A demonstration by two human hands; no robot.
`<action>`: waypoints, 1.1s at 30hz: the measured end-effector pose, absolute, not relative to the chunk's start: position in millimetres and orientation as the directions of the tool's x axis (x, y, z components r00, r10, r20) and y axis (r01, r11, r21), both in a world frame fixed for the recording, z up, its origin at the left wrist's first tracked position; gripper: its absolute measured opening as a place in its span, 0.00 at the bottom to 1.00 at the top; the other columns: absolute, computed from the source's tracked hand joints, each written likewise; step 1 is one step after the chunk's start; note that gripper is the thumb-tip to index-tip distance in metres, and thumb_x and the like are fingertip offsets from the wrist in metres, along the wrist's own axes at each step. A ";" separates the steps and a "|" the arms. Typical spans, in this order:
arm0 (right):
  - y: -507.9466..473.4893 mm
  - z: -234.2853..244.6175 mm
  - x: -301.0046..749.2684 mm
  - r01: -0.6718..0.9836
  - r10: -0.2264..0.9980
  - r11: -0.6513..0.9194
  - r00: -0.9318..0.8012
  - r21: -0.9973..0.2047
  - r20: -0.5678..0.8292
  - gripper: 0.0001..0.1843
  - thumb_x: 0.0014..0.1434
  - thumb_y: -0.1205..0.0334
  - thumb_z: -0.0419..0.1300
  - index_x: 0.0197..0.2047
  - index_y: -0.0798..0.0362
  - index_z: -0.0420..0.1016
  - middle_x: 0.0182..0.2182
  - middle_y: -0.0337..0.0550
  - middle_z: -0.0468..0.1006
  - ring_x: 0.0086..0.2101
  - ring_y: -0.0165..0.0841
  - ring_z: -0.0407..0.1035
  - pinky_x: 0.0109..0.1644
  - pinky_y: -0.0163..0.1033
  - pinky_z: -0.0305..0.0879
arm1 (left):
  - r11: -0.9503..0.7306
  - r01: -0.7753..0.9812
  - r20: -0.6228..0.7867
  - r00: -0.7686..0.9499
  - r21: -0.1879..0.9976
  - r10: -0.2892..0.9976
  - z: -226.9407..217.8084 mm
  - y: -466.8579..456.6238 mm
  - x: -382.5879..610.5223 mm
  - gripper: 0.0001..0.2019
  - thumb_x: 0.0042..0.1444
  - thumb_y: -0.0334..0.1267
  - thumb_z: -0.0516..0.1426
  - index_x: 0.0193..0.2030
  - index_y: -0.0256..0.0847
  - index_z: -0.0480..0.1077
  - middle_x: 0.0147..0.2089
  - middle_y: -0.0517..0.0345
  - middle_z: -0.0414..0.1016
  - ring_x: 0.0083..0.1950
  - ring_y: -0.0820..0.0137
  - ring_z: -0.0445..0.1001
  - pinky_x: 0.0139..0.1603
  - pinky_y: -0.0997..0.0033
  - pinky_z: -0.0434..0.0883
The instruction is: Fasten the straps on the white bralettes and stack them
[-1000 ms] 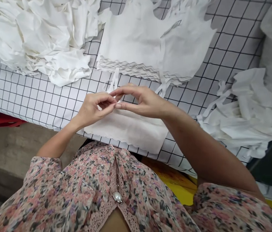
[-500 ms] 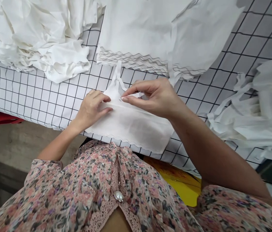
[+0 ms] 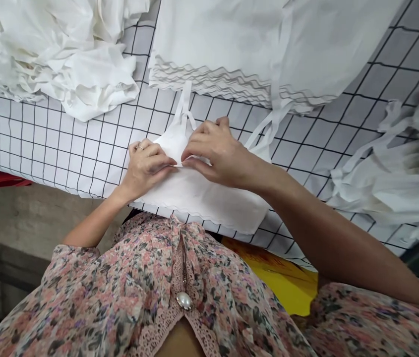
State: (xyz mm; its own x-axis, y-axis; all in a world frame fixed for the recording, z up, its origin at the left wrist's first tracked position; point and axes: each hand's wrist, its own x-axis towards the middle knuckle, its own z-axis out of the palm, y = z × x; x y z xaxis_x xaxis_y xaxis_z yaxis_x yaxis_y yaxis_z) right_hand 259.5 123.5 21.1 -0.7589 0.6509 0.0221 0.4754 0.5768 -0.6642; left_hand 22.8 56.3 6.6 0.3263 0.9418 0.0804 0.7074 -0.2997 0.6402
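Clock centred on the white garment (image 3: 212, 198), twelve pointing away from the wearer. Garment flat on the table (image 3: 90, 148), its scalloped hem at six, just beside the near table edge; little spare surface there.

Left hand (image 3: 148, 166) at ten: thumb and forefinger pinched on the garment's seam, ring on one finger. Right hand (image 3: 216, 151) at twelve: narrow pinch, tips at the same seam and just beside the left's. Whether anything is caught between them, cannot tell.

Straps (image 3: 183, 104) run up at eleven, and others at one, toward a stack of white pieces (image 3: 216, 34) at twelve, wavy edges facing the garment. Between straps, a strip of bare checked cloth.

Loose white heap (image 3: 68, 54) at ten, well apart from the hands. Another white pile (image 3: 391, 173) at three, beyond the right forearm. Widest open room: nine, left of the left hand; also two, between stack and pile.
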 end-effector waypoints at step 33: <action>148.4 36.9 249.6 0.341 0.445 0.577 -0.893 -0.742 -0.065 0.21 0.74 0.49 0.60 0.31 0.49 0.82 0.26 0.44 0.74 0.48 0.47 0.70 0.68 0.76 0.52 | -0.314 0.640 0.036 0.409 0.701 0.912 8.8 59.2 18.3 0.07 0.71 0.47 0.63 0.45 0.53 0.83 0.36 0.61 0.75 0.46 0.64 0.69 0.62 0.54 0.57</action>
State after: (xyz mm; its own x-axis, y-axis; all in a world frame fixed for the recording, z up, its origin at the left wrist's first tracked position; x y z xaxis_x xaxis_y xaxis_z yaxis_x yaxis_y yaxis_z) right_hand 249.6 148.4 36.9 -0.8932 0.4450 -0.0649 0.3413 0.5768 -0.7422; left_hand 18.3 59.2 8.8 0.4088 0.9119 0.0355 0.6403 -0.3144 0.7008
